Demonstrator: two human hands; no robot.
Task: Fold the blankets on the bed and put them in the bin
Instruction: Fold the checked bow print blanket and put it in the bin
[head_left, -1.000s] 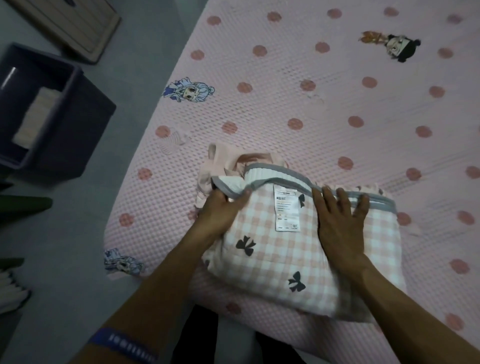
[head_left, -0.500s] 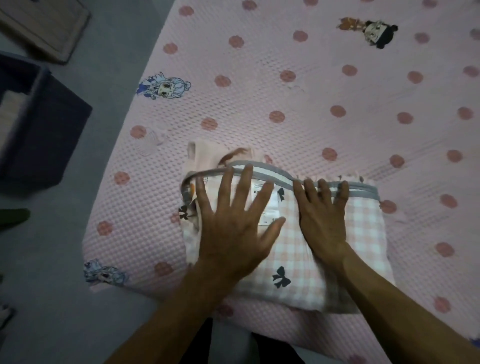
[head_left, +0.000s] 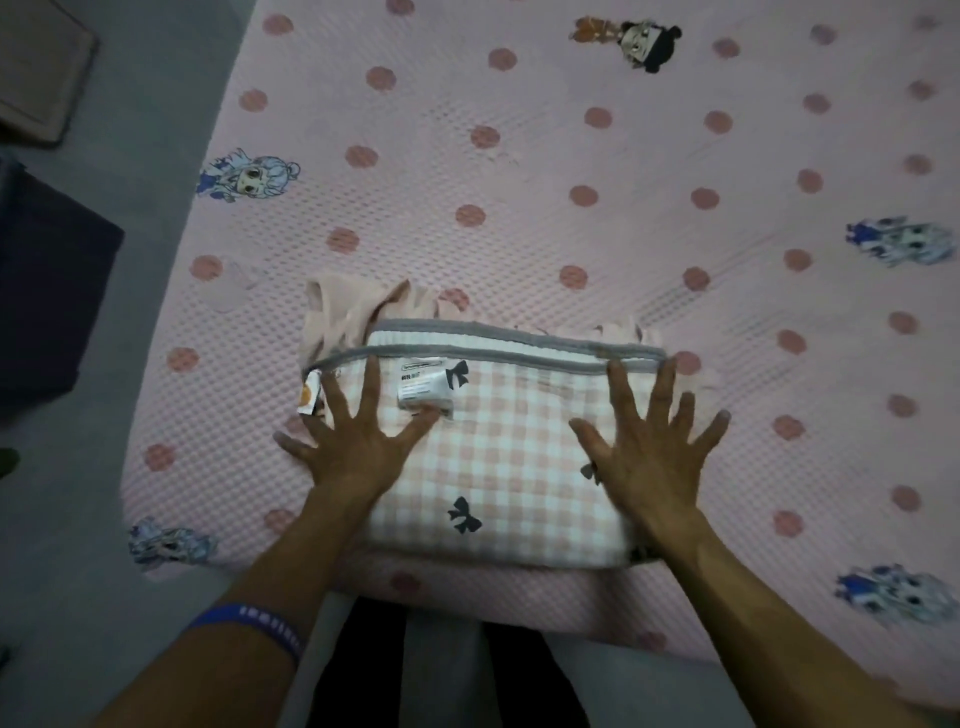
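My blanket has pink and white checks, black bows and a grey edge. My bed is pink with red dots. My wristband is blue.

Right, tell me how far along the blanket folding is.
Done: the checked blanket lies folded into a compact rectangle on the bed. In hand: the left hand and right hand press flat on it, fingers spread. Left: a crumpled pink cloth behind it looks unfolded, and the blanket is not yet in the dark bin on the floor.
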